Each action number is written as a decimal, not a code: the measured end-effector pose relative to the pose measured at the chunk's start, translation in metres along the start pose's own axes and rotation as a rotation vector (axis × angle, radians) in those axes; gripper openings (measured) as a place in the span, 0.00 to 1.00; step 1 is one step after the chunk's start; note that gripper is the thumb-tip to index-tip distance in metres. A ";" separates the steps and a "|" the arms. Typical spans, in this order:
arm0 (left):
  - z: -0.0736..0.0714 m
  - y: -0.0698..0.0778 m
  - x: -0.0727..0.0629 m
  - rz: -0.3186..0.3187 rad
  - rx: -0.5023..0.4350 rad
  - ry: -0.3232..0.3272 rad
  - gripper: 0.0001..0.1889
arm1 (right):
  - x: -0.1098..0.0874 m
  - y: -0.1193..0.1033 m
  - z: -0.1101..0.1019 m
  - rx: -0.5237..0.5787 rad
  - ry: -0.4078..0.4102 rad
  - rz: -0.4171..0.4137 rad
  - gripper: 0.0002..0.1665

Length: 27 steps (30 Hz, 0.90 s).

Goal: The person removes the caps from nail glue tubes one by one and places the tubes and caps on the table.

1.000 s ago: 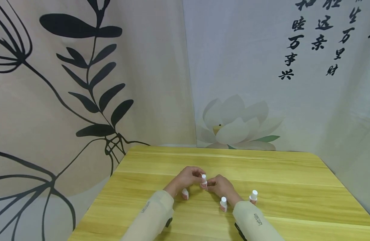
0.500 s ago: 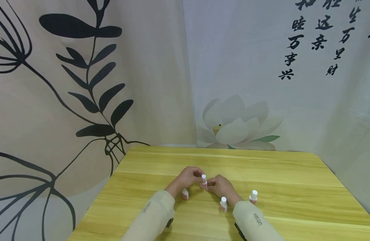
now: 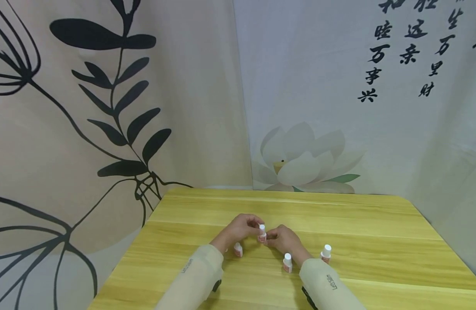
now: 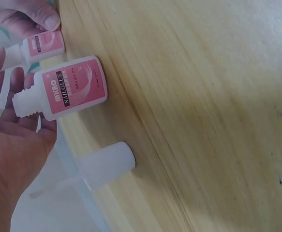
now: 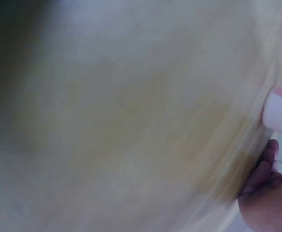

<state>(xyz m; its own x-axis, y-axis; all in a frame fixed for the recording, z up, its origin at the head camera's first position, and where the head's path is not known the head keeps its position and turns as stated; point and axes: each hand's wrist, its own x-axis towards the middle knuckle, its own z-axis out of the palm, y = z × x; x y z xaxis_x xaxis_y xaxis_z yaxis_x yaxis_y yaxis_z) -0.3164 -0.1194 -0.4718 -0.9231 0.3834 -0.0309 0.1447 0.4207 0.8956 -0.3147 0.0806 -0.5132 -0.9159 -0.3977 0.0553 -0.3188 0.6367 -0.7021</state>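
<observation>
Near the middle of the table, both hands meet at a small nail glue bottle (image 3: 262, 234) with a white cap and pink label. My left hand (image 3: 241, 228) holds it by its white top, the thumb along the cap in the left wrist view. My right hand (image 3: 284, 239) pinches it low down, close to the base. An uncapped nail glue bottle (image 4: 75, 87) with a bare threaded neck stands beside my left wrist. Its neighbour is a white brush cap (image 4: 109, 166), standing on the table with the brush pointing up.
Two capped bottles stand near my right forearm: one bottle (image 3: 287, 263) inside it, another bottle (image 3: 326, 253) to its right, partly behind the sleeve. The wooden table (image 3: 338, 215) reaches back to a printed curtain (image 3: 207, 107). The right wrist view is mostly blurred tabletop.
</observation>
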 end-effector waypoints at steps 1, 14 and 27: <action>0.000 -0.001 0.000 -0.001 -0.002 -0.002 0.13 | 0.000 0.000 0.000 -0.001 0.000 -0.003 0.06; 0.002 -0.003 0.004 -0.004 0.045 0.011 0.09 | 0.000 -0.002 -0.001 0.012 -0.005 -0.018 0.07; 0.004 -0.004 0.003 -0.014 0.050 0.027 0.13 | 0.000 -0.001 0.000 0.015 -0.001 -0.029 0.07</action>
<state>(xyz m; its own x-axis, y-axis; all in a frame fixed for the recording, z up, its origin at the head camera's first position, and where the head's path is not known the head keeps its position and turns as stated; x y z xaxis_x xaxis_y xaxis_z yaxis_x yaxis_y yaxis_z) -0.3188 -0.1165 -0.4769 -0.9344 0.3548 -0.0309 0.1483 0.4666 0.8720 -0.3141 0.0803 -0.5125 -0.9059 -0.4168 0.0749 -0.3416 0.6146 -0.7110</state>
